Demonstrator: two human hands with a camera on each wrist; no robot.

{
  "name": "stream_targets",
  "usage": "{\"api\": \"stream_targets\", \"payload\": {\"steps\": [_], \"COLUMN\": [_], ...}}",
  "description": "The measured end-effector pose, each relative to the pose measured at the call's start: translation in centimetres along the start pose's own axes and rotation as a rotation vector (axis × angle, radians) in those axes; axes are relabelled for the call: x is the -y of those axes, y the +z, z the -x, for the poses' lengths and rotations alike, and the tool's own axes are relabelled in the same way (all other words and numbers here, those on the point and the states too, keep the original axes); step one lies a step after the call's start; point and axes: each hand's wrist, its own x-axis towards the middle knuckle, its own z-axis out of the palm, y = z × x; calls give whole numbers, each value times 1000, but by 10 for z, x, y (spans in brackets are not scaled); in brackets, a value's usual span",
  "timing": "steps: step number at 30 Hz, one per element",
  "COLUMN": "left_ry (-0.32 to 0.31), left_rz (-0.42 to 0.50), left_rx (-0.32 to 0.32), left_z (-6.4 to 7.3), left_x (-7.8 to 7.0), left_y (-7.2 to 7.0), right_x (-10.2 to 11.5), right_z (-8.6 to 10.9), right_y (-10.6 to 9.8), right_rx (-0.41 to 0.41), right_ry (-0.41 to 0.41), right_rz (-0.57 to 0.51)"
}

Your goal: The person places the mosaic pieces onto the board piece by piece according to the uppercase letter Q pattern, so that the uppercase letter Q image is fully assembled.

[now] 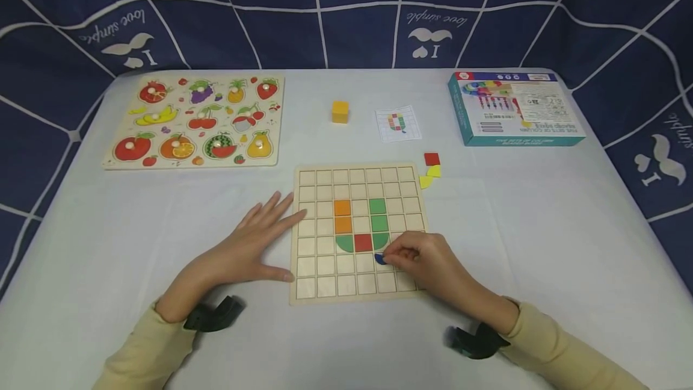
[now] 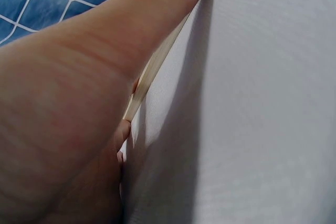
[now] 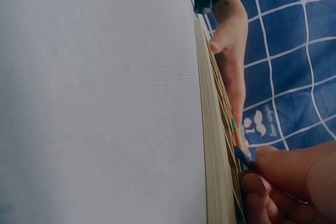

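Note:
A wooden grid board (image 1: 312, 266) lies flat on the table. On it, two orange squares (image 1: 343, 216) stand in one column and two green squares (image 1: 378, 214) in another. Below them, a red square (image 1: 363, 242) sits between two green quarter-round pieces (image 1: 344, 244). My right hand (image 1: 428, 260) pinches a small blue piece (image 1: 380, 259) between thumb and fingertips, just under the right green quarter-round; the right wrist view shows this blue piece (image 3: 242, 156) tilted over the board. At the board's left edge my left hand (image 1: 249, 251) rests with fingers spread, thumb and fingertips touching the edge.
Right of the board's top corner lie a loose red square (image 1: 432, 159) and two yellow pieces (image 1: 434, 171). Behind are a pattern card (image 1: 398, 124), a yellow cube (image 1: 340, 112), a fruit puzzle board (image 1: 197, 122) and a teal-edged box (image 1: 514, 109).

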Motion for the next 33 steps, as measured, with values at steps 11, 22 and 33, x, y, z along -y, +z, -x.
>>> {"api": "stream_targets", "payload": {"steps": [11,22,33], "left_ry": [13,18,0], "left_rz": [-10,-1,7], "left_rx": [-4,-14,4], "left_z": [-2,-2,-1], "left_x": [1,1,1], "left_y": [-1,-2,0], "right_x": [-4,-3,-2], "right_z": [1,-1,-17], "right_y": [2,6,-37], "right_rx": [8,-33,-80], "right_ry": [-118,-139,-39], "right_rz": [65,99,-5]}}
